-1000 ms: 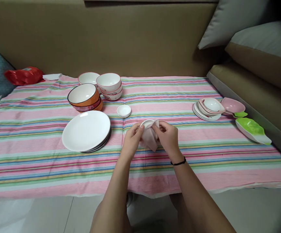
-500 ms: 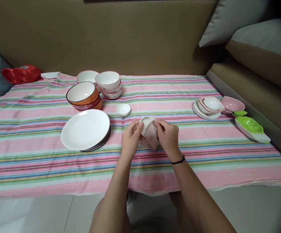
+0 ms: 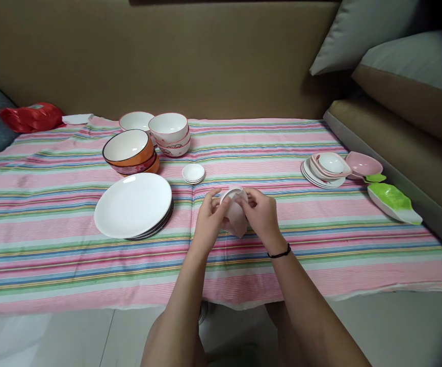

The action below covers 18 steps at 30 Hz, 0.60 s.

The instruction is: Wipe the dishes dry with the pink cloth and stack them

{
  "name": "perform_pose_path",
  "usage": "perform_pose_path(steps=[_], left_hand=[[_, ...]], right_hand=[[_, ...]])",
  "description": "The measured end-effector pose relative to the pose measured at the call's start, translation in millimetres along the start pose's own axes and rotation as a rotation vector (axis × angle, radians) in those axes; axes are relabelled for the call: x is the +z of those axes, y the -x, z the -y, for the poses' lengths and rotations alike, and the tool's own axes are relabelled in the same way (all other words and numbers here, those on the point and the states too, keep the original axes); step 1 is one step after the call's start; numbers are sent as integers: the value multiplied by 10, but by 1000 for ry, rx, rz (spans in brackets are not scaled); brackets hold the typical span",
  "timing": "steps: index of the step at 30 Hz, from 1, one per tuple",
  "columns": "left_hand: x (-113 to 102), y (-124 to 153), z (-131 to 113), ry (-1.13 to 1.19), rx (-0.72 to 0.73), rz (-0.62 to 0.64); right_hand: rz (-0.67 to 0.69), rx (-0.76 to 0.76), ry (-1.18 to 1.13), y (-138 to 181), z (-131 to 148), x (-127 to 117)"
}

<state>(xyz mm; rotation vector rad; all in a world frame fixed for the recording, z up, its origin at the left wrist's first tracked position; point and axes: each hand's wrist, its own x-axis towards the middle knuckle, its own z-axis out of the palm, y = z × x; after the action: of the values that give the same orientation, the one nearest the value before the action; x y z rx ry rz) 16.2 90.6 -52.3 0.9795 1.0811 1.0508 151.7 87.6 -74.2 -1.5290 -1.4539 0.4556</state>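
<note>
Between my hands, above the striped cloth, is a small white dish [image 3: 227,193] tilted toward me. My left hand [image 3: 209,221] grips its left side, thumb on the inner face. My right hand [image 3: 263,213] pinches a pale pink wiping cloth [image 3: 237,220] against the dish's right side and inside. The cloth covers much of the dish and hangs below it. Just beyond my left hand sits a short stack of small white dishes [image 3: 193,172]. Farther left is a stack of large plates [image 3: 133,204], the top one white.
Behind the plates stand stacked orange bowls [image 3: 128,148] and white red-rimmed bowls [image 3: 169,130]. At the right are small plates and bowls [image 3: 330,165], a pink bowl [image 3: 364,164] and a green leaf-patterned dish [image 3: 392,199]. A red package [image 3: 32,117] lies far left; cushions [image 3: 412,66] fill the right back.
My right hand has shifted slightly left, its thumb and the cloth moving over the inside of the dish. My left hand still holds the dish. The view has shifted a little.
</note>
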Motion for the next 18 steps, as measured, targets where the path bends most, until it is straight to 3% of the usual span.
perform_pose_path(steps=[4,6,10,15,18], left_hand=[[18,9,7,79,-45,25],[21,3,16,111,-47,14],[20,-23,35,101,9,-30],[22,-26,46,96,1,50],[26,-14,56,113,6,63]], right_hand=[[-163,-15,138,-4,-2,14],[-176,-55,183,-7,-5,16],[-131,-72,70,-12,8,28],[-313,15,4,-15,48,3],[-351,-7,10,-10,44,-42]])
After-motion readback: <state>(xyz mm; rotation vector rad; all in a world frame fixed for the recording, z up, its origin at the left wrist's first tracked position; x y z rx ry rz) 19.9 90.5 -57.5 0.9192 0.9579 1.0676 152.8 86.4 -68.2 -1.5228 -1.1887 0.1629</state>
